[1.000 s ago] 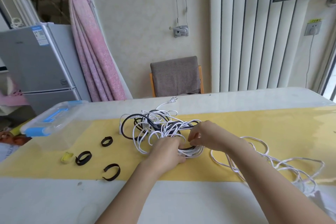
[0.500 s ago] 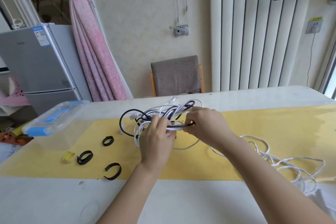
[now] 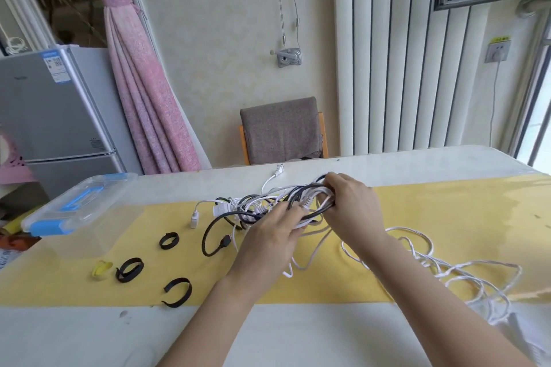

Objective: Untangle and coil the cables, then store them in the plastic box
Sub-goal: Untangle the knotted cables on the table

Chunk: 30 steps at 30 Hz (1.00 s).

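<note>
Mid-frame, both hands work the cable tangle (image 3: 268, 205) — right hand (image 3: 351, 211) fingers grasping its loops, left hand (image 3: 268, 243) fingers pinching strands; plastic box (image 3: 74, 205) sits at left.

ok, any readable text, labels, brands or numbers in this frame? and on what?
Nothing reads clearly enough to quote.
Blue-and-white sticker at the top of the fridge: print too small.
Faint brand mark on the fridge door: illegible.
Small sticker lower on that door: blurred.
Yellow sign above the wall socket: characters blurred.
</note>
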Motion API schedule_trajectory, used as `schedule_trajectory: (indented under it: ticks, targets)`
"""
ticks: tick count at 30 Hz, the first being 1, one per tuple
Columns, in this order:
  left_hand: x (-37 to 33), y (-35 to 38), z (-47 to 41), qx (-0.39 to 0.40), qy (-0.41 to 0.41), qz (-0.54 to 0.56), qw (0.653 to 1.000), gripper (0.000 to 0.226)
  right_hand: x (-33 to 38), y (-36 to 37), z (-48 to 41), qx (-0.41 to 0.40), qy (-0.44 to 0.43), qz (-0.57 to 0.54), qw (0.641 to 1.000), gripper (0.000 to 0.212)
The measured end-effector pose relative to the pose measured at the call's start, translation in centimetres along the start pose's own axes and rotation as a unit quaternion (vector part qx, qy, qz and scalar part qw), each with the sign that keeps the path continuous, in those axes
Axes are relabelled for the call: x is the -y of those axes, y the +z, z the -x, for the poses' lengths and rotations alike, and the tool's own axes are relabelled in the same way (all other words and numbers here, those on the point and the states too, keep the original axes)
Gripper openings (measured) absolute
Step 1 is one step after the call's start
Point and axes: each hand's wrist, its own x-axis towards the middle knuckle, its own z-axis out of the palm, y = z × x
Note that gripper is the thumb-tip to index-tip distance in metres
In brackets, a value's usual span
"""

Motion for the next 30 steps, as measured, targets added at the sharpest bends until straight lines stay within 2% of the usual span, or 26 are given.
schedule_trajectory:
  ticks: [2,4,7,9,11,13,14,16,17,19,20,21,23,24,25,27,29,30]
  targets:
    - [-0.5,-0.3,0.3,0.01,-0.027,0.098,0.995,0.033,0.4,0.1,-0.2,-0.001,0.023,-0.014,1.0,0.004]
    - [-1.4,-0.4,0.4,-0.015,-0.091,0.195,0.976,0.044,0.7,0.1,-0.3,-0.001,0.035,-0.026,0.999,0.007]
    - [-2.1,-0.3,-0.3,-0.052,-0.202,0.345,0.915,0.058,1.1,-0.2,0.0,-0.021,0.008,-0.062,0.998,0.01]
    - [-1.7,-1.1,-1.0,-0.024,-0.25,0.421,0.872,0.055,1.3,-0.1,0.2,-0.047,-0.054,-0.071,0.995,0.014]
    - [-1.0,-2.0,-1.2,0.044,-0.258,0.417,0.87,0.075,1.4,0.0,0.4,-0.058,-0.102,-0.06,0.991,0.02]
    - [-0.6,-2.3,-1.0,0.105,-0.229,0.418,0.873,0.088,1.6,-0.1,0.5,-0.046,-0.12,-0.065,0.99,0.015]
    - [-0.5,-2.5,-0.9,0.124,-0.216,0.436,0.865,0.083,1.5,0.0,0.5,-0.039,-0.123,-0.072,0.989,0.012]
    - [-0.5,-2.6,-1.1,0.15,-0.221,0.466,0.843,0.059,1.3,0.0,0.1,-0.008,-0.112,-0.099,0.989,0.019]
    - [-0.3,-2.3,-1.2,0.15,-0.238,0.456,0.844,0.052,1.2,-0.2,-0.3,0.02,-0.097,-0.123,0.987,0.017]
    - [0.0,-1.4,-1.3,0.101,-0.278,0.351,0.888,0.056,1.1,-1.2,-0.9,0.091,-0.073,-0.18,0.977,0.012]
    - [0.2,-0.9,-1.2,0.062,-0.287,0.287,0.912,0.056,1.0,-2.0,-1.2,0.135,-0.059,-0.224,0.963,0.017]
    - [0.3,-0.4,-1.0,0.021,-0.289,0.233,0.928,0.052,1.0,-2.9,-1.5,0.182,-0.038,-0.296,0.937,0.029]
    - [1.0,0.2,-0.5,-0.026,-0.272,0.111,0.956,0.029,1.0,-4.9,-1.8,0.25,0.007,-0.486,0.837,0.058]
    - [1.3,0.2,-0.2,-0.032,-0.254,0.027,0.966,0.019,1.0,-5.8,-1.9,0.259,0.025,-0.562,0.785,0.065]
    - [1.6,0.3,0.1,-0.034,-0.229,-0.042,0.972,0.015,1.1,-6.6,-2.1,0.248,0.036,-0.607,0.754,0.065]
    - [2.0,0.6,0.3,0.0,-0.175,-0.136,0.975,0.027,1.3,-8.3,-2.5,0.204,0.053,-0.641,0.738,0.052]
    - [1.8,0.9,0.0,0.026,-0.114,-0.19,0.975,0.042,1.0,-10.0,-3.0,0.16,0.061,-0.646,0.744,0.04]
    - [1.8,1.3,0.1,0.026,-0.085,-0.195,0.977,0.041,0.8,-10.8,-3.1,0.139,0.062,-0.639,0.754,0.035]
